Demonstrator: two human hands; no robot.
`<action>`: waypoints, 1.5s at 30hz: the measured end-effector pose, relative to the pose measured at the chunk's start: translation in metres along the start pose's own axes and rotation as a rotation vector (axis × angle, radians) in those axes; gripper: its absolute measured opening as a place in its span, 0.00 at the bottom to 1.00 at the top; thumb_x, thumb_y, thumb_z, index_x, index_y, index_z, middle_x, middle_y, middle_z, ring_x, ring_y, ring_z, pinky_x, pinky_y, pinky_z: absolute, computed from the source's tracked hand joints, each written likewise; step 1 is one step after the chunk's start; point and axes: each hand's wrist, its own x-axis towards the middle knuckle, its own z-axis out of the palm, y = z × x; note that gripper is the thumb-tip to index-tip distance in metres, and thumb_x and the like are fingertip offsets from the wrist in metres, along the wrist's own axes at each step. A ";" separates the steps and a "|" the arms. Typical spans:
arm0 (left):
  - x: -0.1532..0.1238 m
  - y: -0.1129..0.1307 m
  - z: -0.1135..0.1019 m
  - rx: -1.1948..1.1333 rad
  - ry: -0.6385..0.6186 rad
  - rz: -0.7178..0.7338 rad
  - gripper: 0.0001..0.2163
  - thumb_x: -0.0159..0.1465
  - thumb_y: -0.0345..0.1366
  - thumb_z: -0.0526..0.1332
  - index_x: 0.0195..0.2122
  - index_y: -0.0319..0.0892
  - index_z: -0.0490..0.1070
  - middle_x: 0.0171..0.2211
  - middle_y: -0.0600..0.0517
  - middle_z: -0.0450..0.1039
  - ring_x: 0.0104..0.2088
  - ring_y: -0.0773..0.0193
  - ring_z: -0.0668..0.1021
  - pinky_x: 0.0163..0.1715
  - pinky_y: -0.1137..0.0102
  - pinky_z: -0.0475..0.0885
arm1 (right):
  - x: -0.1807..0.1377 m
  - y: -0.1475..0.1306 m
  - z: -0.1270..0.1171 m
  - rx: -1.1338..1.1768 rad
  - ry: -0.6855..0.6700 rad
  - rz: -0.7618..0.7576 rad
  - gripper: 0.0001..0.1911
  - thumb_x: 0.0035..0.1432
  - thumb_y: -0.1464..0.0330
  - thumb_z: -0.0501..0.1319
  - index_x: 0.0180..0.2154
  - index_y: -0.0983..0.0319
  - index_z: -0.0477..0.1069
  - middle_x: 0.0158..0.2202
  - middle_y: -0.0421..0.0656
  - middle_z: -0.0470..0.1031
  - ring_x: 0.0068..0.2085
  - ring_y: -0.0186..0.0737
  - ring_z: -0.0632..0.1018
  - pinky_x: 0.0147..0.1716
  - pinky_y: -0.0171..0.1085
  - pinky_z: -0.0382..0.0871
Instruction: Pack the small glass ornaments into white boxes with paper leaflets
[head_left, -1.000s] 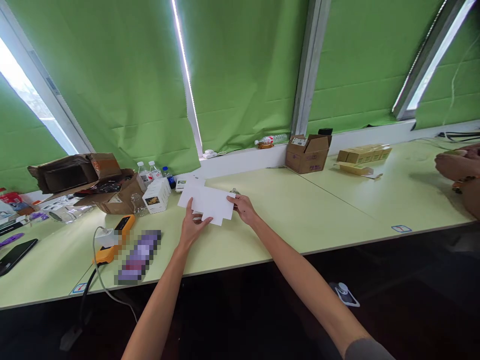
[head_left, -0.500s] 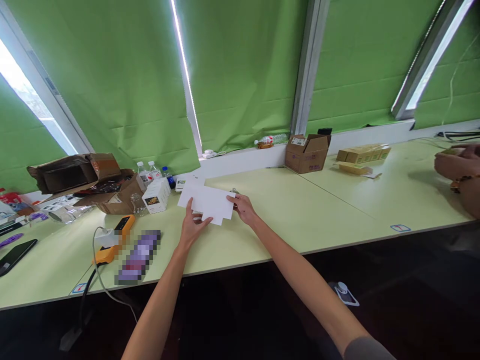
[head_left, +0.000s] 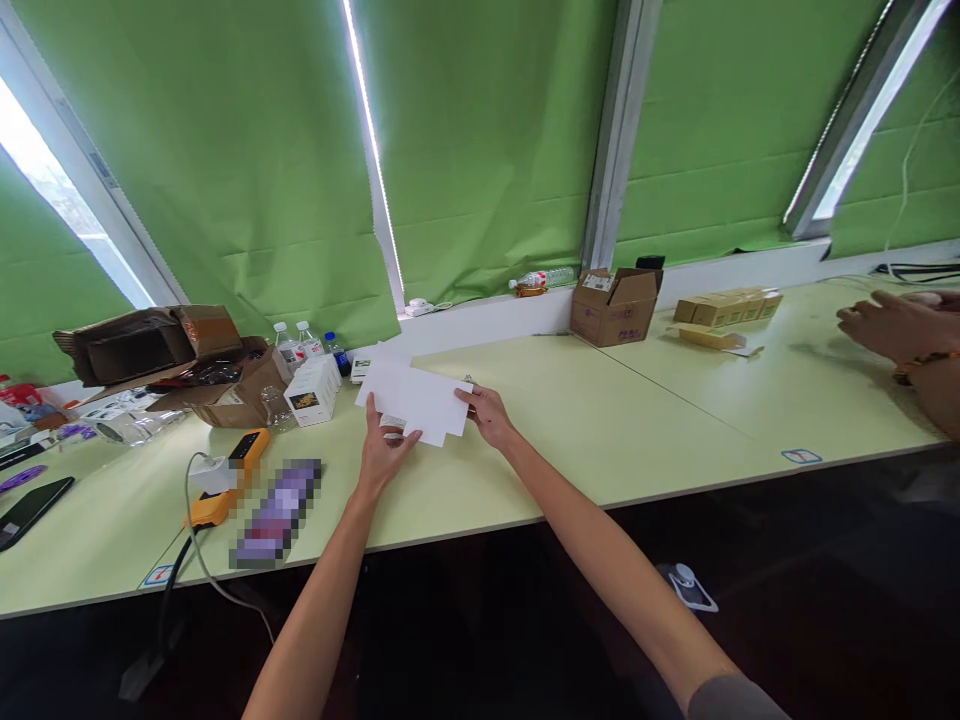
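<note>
A flat white sheet of card (head_left: 417,400), cut like an unfolded box, is held just above the pale green table (head_left: 570,440). My left hand (head_left: 382,447) grips its near left edge, thumb on top and fingers curled under. My right hand (head_left: 489,415) pinches its right edge. Both arms reach forward from the bottom of the view.
Left of the card stand a small white box (head_left: 313,391), several water bottles (head_left: 300,343) and open cardboard boxes (head_left: 150,345). A yellow device (head_left: 229,475) with a cable lies near the front edge. Another person's hands (head_left: 896,325) work at the far right, beside a brown box (head_left: 615,305) and tan cartons (head_left: 724,308).
The card has lifted and tilted slightly, and my left fingers have curled under its edge. The other person's hand at the right has stretched out to the left.
</note>
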 end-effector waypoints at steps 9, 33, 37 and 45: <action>0.000 0.002 -0.002 -0.026 0.045 0.048 0.59 0.53 0.46 0.70 0.65 0.56 0.15 0.62 0.39 0.54 0.37 0.66 0.78 0.31 0.70 0.78 | -0.002 -0.002 0.001 0.004 -0.043 0.027 0.15 0.44 0.62 0.71 0.34 0.62 0.75 0.35 0.44 0.80 0.38 0.43 0.79 0.36 0.38 0.74; 0.007 -0.005 -0.004 -0.229 -0.007 -0.194 0.37 0.56 0.50 0.66 0.63 0.42 0.54 0.46 0.42 0.74 0.30 0.63 0.80 0.27 0.70 0.76 | -0.008 0.001 0.007 -0.059 -0.370 0.133 0.12 0.51 0.69 0.68 0.39 0.62 0.72 0.41 0.46 0.77 0.42 0.41 0.79 0.46 0.44 0.76; 0.007 -0.007 -0.003 -0.288 -0.123 -0.288 0.24 0.58 0.54 0.62 0.43 0.36 0.70 0.29 0.46 0.76 0.26 0.61 0.79 0.27 0.68 0.75 | -0.009 0.002 0.007 -0.048 -0.400 0.143 0.14 0.50 0.69 0.69 0.40 0.63 0.72 0.39 0.45 0.78 0.43 0.41 0.79 0.46 0.44 0.75; 0.007 -0.001 -0.006 -0.326 -0.072 -0.305 0.26 0.56 0.52 0.64 0.48 0.38 0.67 0.26 0.49 0.76 0.23 0.61 0.78 0.27 0.66 0.75 | -0.013 -0.001 0.007 -0.100 -0.486 0.196 0.15 0.51 0.67 0.69 0.42 0.63 0.74 0.41 0.48 0.79 0.44 0.46 0.79 0.45 0.47 0.77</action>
